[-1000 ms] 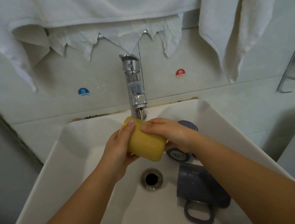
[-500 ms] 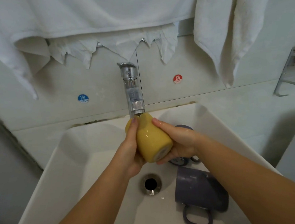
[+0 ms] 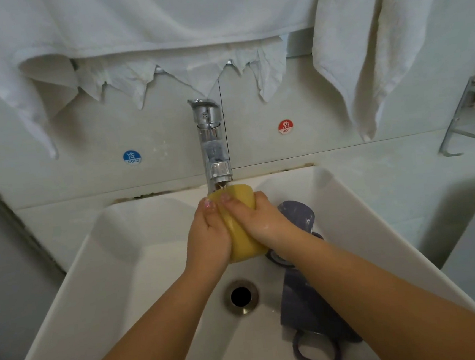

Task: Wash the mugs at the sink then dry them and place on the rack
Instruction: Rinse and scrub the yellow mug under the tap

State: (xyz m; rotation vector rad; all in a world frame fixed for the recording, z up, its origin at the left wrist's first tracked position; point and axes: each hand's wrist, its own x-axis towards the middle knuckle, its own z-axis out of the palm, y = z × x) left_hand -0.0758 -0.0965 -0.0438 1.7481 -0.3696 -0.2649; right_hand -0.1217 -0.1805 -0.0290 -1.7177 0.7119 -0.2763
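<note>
While water runs from the chrome tap (image 3: 212,141) onto its upper end, the yellow mug (image 3: 241,222) sits clasped between both hands directly under the spout, over the back of the white sink (image 3: 118,276). From the head camera, the left hand (image 3: 208,237) wraps the mug's left side with fingers curled up over its top edge, and the right hand (image 3: 258,221) grips the right side, wet and shiny; the two hands press close together with the mug between them.

Two grey mugs wait in the basin. One grey mug (image 3: 298,217) lies behind the right wrist, partly hidden, and a second grey mug (image 3: 308,308) lies on its side right of the drain (image 3: 241,296), its handle pointing toward the camera.

As for progress, I judge the job is in its early part: the yellow mug is under the water, neither grey mug looks handled yet, and nothing has been dried. White towels (image 3: 363,54) hang above, untouched. The metal rack (image 3: 468,119) at the right edge shows no mugs in the part visible.
</note>
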